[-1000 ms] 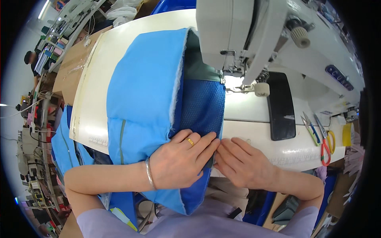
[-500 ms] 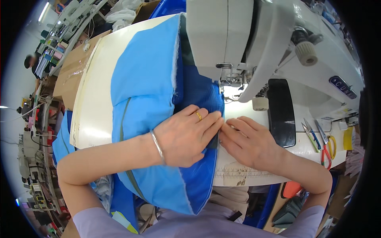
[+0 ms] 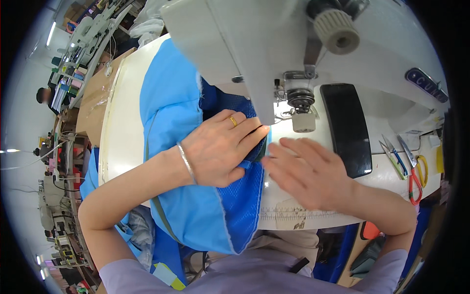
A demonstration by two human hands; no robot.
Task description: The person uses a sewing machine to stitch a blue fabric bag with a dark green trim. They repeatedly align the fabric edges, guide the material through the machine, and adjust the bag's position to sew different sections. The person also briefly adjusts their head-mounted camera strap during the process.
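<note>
The outer cloth (image 3: 171, 78) is plain sky blue, edged in whitish fray, with a dull green strip (image 3: 164, 218) down it. Its mesh lining (image 3: 245, 186) is deep royal blue, patterned with fine dots. The sewing machine (image 3: 235, 39) is white, its knob (image 3: 303, 122) cream; the surface (image 3: 289, 182) is creamy white with dark ruler ticks. A slab (image 3: 346, 130) is glossy black. Scissors (image 3: 412, 162) show red and yellow handles, the bangle (image 3: 186, 164) silver, the ring (image 3: 233, 121) gold, the sleeves (image 3: 129, 277) pale lavender.
</note>
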